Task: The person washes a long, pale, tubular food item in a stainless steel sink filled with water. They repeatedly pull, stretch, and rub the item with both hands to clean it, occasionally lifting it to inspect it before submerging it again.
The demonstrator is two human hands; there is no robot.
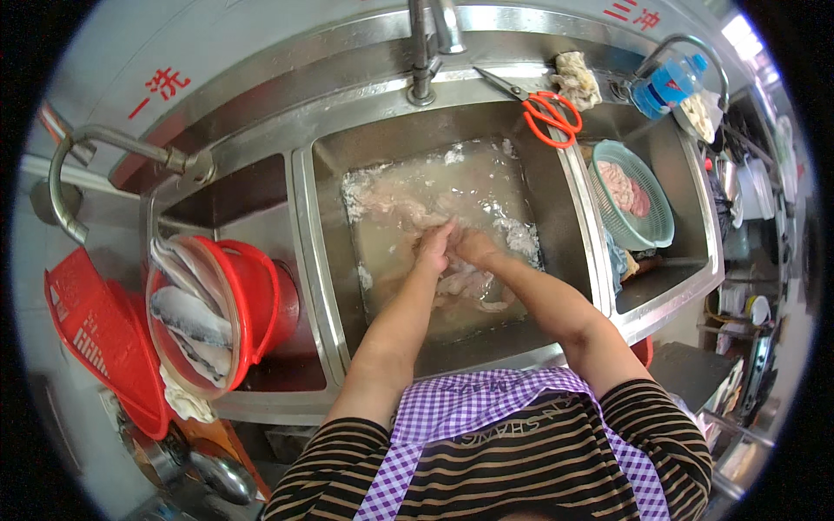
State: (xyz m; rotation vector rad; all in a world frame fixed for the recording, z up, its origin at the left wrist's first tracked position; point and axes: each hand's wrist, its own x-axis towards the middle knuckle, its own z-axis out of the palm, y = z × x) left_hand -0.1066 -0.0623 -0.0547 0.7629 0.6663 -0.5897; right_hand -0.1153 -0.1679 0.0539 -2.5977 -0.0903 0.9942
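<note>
My left hand (435, 247) and my right hand (474, 247) are close together over the middle steel sink basin (554, 195). Both are gripping the pale, slippery offal (449, 259), probably intestine, at the surface of cloudy water (384, 254). The right fingertips are partly hidden by the water and the offal. More of this soft pale offal (397, 208) trails toward the back left, and another part of it (466, 286) floats nearer my body. White foam (518, 238) gathers along the basin's sides.
Red-handled scissors (550, 117) lie at the back right rim beside a crumpled cloth (576, 81). A green colander (642, 221) with pink offal stands in the right basin. In the left basin a red bucket (273, 306) carries a tub of fish (192, 319). A tap (422, 65) rises behind.
</note>
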